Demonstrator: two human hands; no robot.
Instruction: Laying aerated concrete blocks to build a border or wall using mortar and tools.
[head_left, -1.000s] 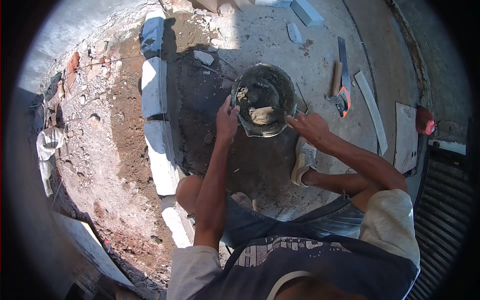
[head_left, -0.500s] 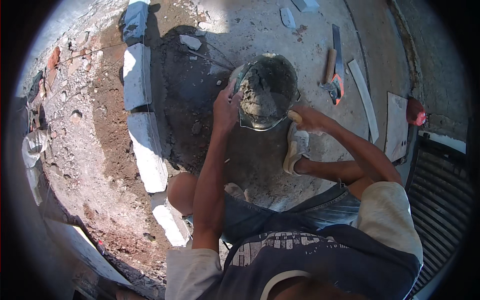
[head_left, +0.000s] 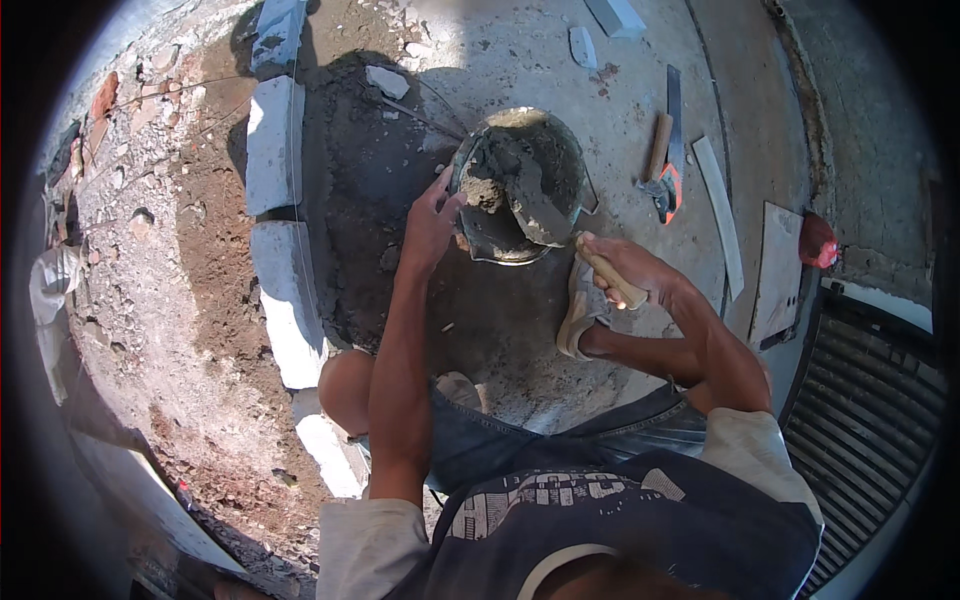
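A round bucket (head_left: 583,165) holding wet grey mortar (head_left: 490,165) stands in front of me. My left hand (head_left: 432,225) grips its left rim, thumb and fingers on either side of the wall. In my right hand (head_left: 640,270) is a trowel, the fingers wrapped round its wooden handle (head_left: 612,272). The mortar-smeared trowel blade (head_left: 540,212) lies inside the bucket near its right front rim. The bucket's wire handle hangs at its right side.
A row of pale blocks (head_left: 275,145) with a string along it runs down the left, rubble beyond. To the right lie a handsaw (head_left: 673,120), a hammer (head_left: 660,145), a pale strip (head_left: 718,215) and a board (head_left: 778,270). A black slatted grate (head_left: 865,390) is at far right.
My right hand has drawn back toward me and turned, and the trowel blade now shows above the mortar. Bucket and left hand appear slightly farther left in the picture.
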